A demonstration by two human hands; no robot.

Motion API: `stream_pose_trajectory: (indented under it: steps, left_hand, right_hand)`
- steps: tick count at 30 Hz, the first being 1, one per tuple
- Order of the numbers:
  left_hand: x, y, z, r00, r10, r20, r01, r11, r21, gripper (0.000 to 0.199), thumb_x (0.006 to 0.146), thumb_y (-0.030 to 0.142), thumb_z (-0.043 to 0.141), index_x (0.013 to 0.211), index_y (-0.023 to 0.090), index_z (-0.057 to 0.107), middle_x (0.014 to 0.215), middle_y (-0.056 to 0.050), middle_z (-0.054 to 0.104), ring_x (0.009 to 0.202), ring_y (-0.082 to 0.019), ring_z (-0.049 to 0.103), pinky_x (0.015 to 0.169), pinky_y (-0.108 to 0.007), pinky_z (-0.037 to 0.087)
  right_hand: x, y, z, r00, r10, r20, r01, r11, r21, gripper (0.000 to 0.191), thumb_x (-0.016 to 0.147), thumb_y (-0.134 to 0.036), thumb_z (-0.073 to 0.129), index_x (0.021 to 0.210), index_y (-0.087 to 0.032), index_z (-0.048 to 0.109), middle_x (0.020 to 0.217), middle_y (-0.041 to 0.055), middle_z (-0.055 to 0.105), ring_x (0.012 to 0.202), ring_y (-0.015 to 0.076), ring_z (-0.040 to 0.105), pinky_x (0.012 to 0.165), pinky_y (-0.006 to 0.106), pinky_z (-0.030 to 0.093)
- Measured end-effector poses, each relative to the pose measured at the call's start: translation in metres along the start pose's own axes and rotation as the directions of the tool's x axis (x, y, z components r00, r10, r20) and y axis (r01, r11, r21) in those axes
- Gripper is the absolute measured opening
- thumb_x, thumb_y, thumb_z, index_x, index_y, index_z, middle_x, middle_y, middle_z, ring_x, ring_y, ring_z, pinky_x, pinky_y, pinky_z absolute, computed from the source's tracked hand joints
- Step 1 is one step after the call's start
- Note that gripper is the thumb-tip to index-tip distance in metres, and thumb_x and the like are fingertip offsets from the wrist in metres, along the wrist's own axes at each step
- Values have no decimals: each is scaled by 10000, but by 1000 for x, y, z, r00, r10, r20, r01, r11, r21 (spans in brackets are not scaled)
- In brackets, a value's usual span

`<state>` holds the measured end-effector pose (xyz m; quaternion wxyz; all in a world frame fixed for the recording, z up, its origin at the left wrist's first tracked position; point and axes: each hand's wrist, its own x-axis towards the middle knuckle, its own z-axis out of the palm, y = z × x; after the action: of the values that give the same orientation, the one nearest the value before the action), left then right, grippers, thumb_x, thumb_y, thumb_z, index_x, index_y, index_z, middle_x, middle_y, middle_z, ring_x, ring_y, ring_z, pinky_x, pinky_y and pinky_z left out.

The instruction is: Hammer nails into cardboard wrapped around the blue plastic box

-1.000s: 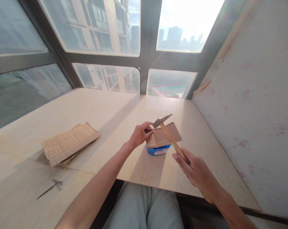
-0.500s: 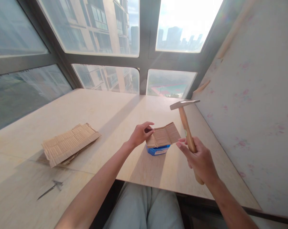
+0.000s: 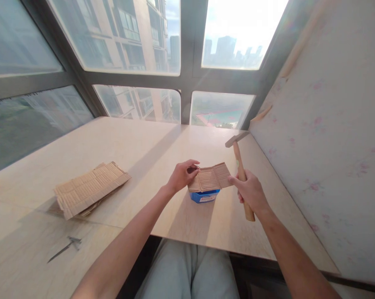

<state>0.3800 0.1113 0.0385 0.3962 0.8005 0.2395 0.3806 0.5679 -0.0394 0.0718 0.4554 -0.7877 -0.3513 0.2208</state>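
A folded piece of corrugated cardboard [image 3: 210,178] rests over the top of a blue box [image 3: 206,196] with a white label. My left hand [image 3: 185,173] is at the cardboard's left end, thumb and fingers pinched together; whatever small thing is between them is too hidden to name. In my right hand [image 3: 251,189] is a hammer [image 3: 241,166], gripped by its wooden handle with the metal head up and away from me. The right thumb and fingertip meet the cardboard's right edge.
To the left lies a stack of corrugated cardboard [image 3: 92,187]. Several dark metal nails [image 3: 66,247] are nearer the front left. The pale tabletop [image 3: 137,141] runs back to the windows, and a papered wall [image 3: 330,145] bounds it on the right.
My right hand has come left with the hammer, and its fingers now touch the cardboard's right edge. The hammer head has dipped a little. My left hand has stayed nearly still.
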Motion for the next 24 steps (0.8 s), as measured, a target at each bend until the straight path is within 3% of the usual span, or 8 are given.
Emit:
stream_pose_trajectory:
  steps: [8, 15, 24]
  left_hand:
    - [1, 3, -2, 996, -81, -34, 81, 997, 5, 192, 783, 228, 657, 960, 153, 664, 851, -49, 732, 791, -166, 696, 786, -309, 567]
    - [-3, 9, -8, 996, -46, 72, 44, 998, 37, 220, 779, 255, 666, 978, 161, 672, 815, -36, 743, 756, -162, 686, 748, -294, 549]
    - [-5, 11, -17, 989, -56, 137, 43, 995, 93, 224, 777, 226, 648, 991, 167, 678, 819, -37, 753, 748, -166, 689, 743, -291, 542]
  right_hand:
    - [-9, -7, -9, 995, 26, 94, -43, 981, 187, 242, 716, -330, 647, 790, -219, 445, 366, -115, 402, 250, 96, 378, 237, 187, 286]
    - [-22, -14, -12, 980, 91, 176, -129, 967, 220, 248, 694, -337, 642, 788, -227, 441, 333, -116, 395, 248, 95, 336, 237, 188, 278]
    - [-20, 0, -4, 979, 15, 204, -61, 974, 220, 278, 746, -401, 647, 798, -219, 444, 345, -116, 395, 249, 92, 346, 239, 184, 276]
